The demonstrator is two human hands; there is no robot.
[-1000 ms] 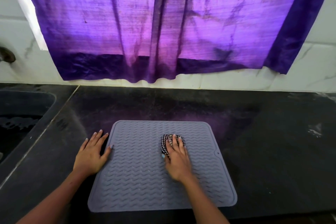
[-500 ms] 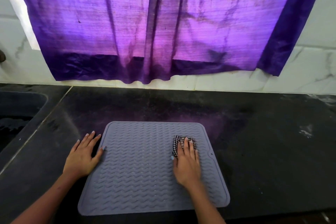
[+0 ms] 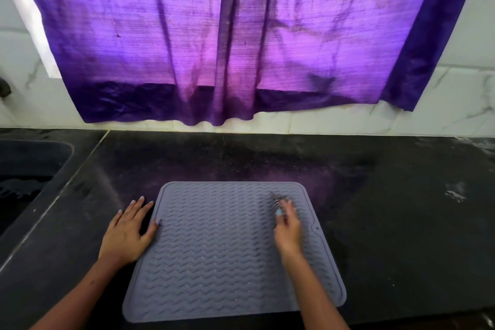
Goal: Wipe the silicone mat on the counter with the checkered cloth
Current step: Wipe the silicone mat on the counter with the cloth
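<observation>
Since a moment ago, my right hand (image 3: 288, 230) has slid the cloth (image 3: 278, 199) toward the mat's (image 3: 214, 249) far right; it's blurred, fingers flat on it. My left hand (image 3: 126, 233), spread, steadies the left edge. Mid-wipe; next, I'd sweep back nearer.

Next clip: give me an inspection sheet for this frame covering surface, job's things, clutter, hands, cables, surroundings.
Surface: dark stone counter, smudged.
Job's things: grey ribbed silicone mat lies flat; checkered cloth under right fingers, blurred.
Clutter: nothing seen.
Hands: left hand flat on the counter at the mat's left edge, thumb touching it; right hand presses the cloth near the far right corner.
Cables: nothing seen.
Surroundings: purple curtain, white marble-look wall tiles, dark sink at left.
</observation>
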